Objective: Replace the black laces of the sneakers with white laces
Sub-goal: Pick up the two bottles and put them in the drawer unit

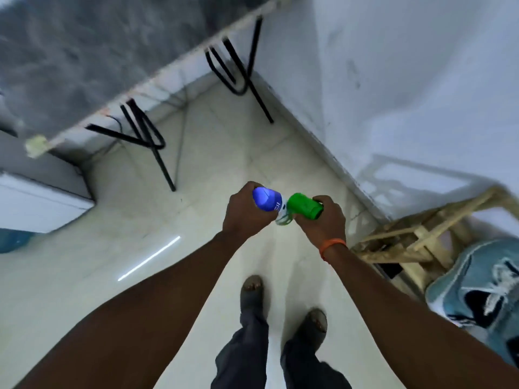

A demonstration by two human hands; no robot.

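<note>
A light blue sneaker (477, 287) with white laces lies at the lower right, beside a wooden rack. In front of me, over the floor, both hands hold one spray can. My left hand (244, 211) grips its blue body (266, 199). My right hand (323, 220) grips the green cap (304, 209) at the can's other end. An orange band sits on my right wrist. No black laces are in view.
A grey-topped table (84, 51) with black metal legs stands at the upper left. A white wall (407, 80) runs along the right. A wooden rack (415, 237) stands at the lower right. My two feet (280, 310) in sandals stand on the pale tiled floor.
</note>
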